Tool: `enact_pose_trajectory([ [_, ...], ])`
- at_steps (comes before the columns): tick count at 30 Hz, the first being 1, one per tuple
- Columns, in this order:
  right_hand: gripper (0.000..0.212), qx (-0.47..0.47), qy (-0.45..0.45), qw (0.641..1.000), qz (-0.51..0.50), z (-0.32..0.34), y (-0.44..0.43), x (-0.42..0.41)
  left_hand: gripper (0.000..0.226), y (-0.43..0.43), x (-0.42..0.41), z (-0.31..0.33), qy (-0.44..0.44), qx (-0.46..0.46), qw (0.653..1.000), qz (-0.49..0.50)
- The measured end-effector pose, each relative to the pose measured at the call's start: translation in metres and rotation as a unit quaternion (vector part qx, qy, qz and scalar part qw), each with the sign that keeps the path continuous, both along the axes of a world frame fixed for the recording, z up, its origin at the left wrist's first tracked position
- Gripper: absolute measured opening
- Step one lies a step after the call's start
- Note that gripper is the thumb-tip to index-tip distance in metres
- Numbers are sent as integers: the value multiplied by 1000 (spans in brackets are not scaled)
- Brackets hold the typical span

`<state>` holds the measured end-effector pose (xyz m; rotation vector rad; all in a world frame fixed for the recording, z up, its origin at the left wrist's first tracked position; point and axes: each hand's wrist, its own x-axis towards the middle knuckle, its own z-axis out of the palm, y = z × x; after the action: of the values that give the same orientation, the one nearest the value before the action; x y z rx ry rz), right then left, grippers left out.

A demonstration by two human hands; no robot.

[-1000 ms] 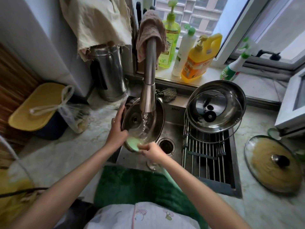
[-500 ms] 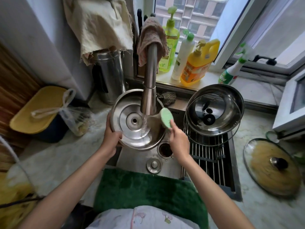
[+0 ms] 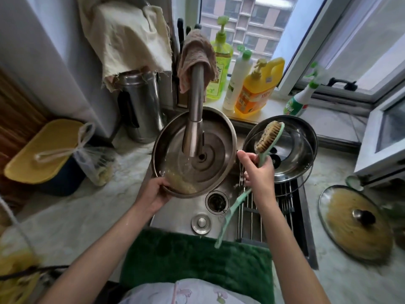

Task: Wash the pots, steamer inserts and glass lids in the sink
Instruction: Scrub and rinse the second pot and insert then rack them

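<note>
Head view puts my left hand (image 3: 156, 193) at the lower rim of a steel pot (image 3: 215, 137), fingers curled round the edge and gripping it, thumb on the inside wall. The pot is tilted up toward me over the sink (image 3: 175, 212), its inside facing the camera, and the faucet (image 3: 195, 110) reaches down into it with water running onto the bottom; yellowish residue sits in the pot at six o'clock, just beside my thumb.

At three o'clock from the pot my right hand (image 3: 258, 172) is closed round the green handle of a dish brush (image 3: 268, 136). The bristle head points up toward one o'clock and the long handle trails down past the drain (image 3: 217, 201) toward the green towel (image 3: 197, 253) at the sink's near edge. The brush is apart from the pot.

Behind the brush head, a second steel pot (image 3: 306, 137) sits on the drying rack (image 3: 285, 207) over the right part of the sink, with a glass lid (image 3: 291, 159) lying knob-down inside it. Further out at four o'clock, another glass lid (image 3: 350, 224) lies on the desk (image 3: 341, 279), knob up, its glass smeared brownish.

At twelve o'clock a brown cloth (image 3: 195, 55) hangs over the faucet neck, with soap bottles (image 3: 252, 88) on the windowsill behind. A metal canister (image 3: 140, 106) stands at ten o'clock and a yellow-lidded bin (image 3: 43, 150) at nine.
</note>
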<state>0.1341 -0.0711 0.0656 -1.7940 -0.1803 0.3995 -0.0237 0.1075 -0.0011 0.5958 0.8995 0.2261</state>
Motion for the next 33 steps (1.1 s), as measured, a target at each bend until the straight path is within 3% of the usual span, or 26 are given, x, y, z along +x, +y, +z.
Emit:
enact_pose_trajectory([
  [2,61,-35,-17,999,18,13,0,5,41,-6,1,3,-1,-17,1000,-16],
  [5,53,14,16,999,36,25,0,9,45,-10,1,6,-6,-38,998,-44],
  [7,53,35,50,998,26,29,-2,10,20,-10,0,13,16,-39,996,-78],
  [8,56,15,64,998,26,29,-3,11,9,-10,-2,18,25,-26,994,-99],
  [11,56,-57,134,987,63,18,-6,17,23,-7,-6,34,37,38,983,-176],
  [14,27,-56,245,962,103,-3,-9,18,22,-2,-10,43,46,104,971,-209],
  [17,22,-78,288,950,91,-24,-9,11,21,-1,-14,48,35,197,958,-204],
  [22,8,-79,139,987,-24,-36,-3,-1,36,-7,-11,44,7,260,951,-165],
  [24,23,-85,63,992,-69,-30,-1,-2,44,-11,-5,27,26,262,953,-149],
  [29,38,-137,-147,968,-151,-3,-18,-10,35,-23,10,-9,71,150,974,-154],
  [33,35,-134,-304,930,-157,-8,-36,-21,36,-36,5,-20,114,161,954,-226],
])
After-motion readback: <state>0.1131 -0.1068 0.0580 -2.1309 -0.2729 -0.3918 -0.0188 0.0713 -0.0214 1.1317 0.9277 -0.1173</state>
